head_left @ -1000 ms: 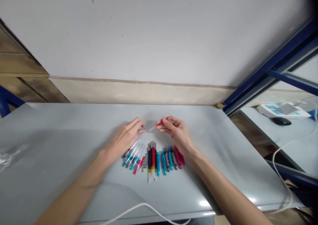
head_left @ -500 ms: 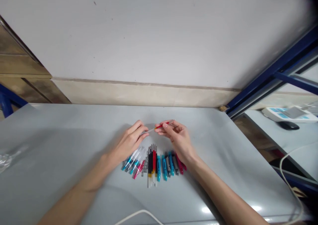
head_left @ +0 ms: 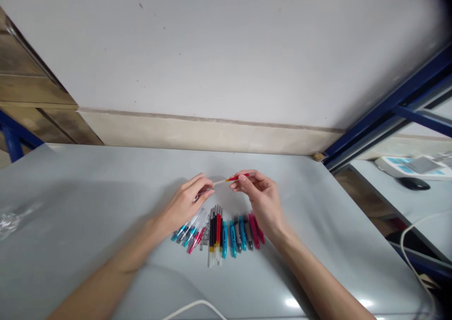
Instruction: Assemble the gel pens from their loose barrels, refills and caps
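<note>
From where I stand, the grey table [head_left: 88, 207] fills most of the view, and both bare forearms reach in over it from the near edge, angling toward each other. The left hand [head_left: 189, 197] arches with its back up, its thumb and fingers closed around a clear tube, of which only a little shows. The right hand [head_left: 263, 197] is turned so the thumb lies uppermost, pinching a red refill between thumb and fingers while the other fingers curl loosely. Below them, in a row from left to right, lie a fan of clear barrels [head_left: 192, 226], a bunch of dark and red refills [head_left: 215, 237] and the blue, grey and pink grips [head_left: 243, 233]. The red refill [head_left: 233, 179] slants between the two hands above that row, its pale end meeting the left fingertips. A second ago that end stopped short of them, and the left fingers stood more apart. The pink grips, partly covered by the right hand half a second ago, now show more fully.
</note>
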Tool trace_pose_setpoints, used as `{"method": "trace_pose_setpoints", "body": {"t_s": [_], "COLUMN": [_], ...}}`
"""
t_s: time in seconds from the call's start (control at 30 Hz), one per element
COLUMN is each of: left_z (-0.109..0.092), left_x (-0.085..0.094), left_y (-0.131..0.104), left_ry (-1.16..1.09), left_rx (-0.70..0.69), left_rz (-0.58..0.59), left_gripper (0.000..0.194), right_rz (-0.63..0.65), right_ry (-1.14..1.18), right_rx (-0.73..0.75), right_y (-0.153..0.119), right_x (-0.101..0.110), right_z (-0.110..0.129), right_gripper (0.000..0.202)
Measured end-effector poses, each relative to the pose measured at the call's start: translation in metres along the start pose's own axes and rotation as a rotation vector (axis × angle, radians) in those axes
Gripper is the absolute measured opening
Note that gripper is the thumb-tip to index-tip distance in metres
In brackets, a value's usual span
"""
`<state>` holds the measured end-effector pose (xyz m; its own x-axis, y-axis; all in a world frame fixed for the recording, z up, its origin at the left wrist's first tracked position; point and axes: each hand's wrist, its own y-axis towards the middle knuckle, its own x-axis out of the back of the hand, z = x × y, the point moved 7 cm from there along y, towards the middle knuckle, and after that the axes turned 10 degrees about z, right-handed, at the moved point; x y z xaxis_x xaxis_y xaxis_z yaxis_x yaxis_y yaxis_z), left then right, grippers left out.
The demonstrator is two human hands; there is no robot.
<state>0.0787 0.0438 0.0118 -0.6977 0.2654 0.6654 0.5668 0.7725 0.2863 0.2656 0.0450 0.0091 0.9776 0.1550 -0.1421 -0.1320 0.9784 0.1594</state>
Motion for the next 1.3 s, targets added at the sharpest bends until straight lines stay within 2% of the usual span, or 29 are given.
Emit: {"method": "trace_pose_setpoints", "body": {"t_s": [0.17,0.3,0.37,0.43,0.6,0.87,1.07,1.2,1.3], "left_z": [0.001,0.0,0.0,0.0,-0.002,-0.006,-0.011,-0.01,-0.005], "left_x": [-0.002,-0.006,-0.006,-0.005,-0.003,-0.003,-0.007,-0.003,0.001], "left_y": [-0.001,-0.001,-0.001,-0.001,0.0,-0.002,-0.003,-0.003,-0.002], "left_ry": [0.008,0.016,0.025,0.044,0.092,0.165,0.309,0.294,0.258], "left_rx": [-0.011,-0.016,-0.015,-0.01,-0.01,-0.014,-0.048,-0.01,0.05], "left_rz": [-0.019,0.01,0.015,0.012,0.014,0.03,0.045,0.012,-0.017], "left_gripper": [0.011,0.011,0.011,0.012,0.014,0.015,0.023,0.022,0.023], "right_rz": [0.051,0.171,0.212,0.188,0.111,0.117,0.115,0.115,0.151], "right_ry": [-0.049,-0.116,-0.103,-0.064,-0.03,-0.243,-0.294,-0.37,-0.565], "right_rx": [-0.001,-0.057,-0.098,-0.117,-0.094,-0.071,-0.093,-0.11,-0.071], "right_y": [0.0,-0.004,-0.006,-0.006,-0.003,-0.007,-0.007,-0.009,-0.012], "right_x": [-0.003,-0.02,-0.026,-0.025,-0.016,-0.02,-0.019,-0.018,-0.024], "right_z": [0.003,0.0,-0.005,-0.008,-0.01,-0.002,-0.001,-0.004,-0.004], "right_gripper": [0.019,0.019,0.025,0.031,0.02,0.018,0.022,0.024,0.015]}}
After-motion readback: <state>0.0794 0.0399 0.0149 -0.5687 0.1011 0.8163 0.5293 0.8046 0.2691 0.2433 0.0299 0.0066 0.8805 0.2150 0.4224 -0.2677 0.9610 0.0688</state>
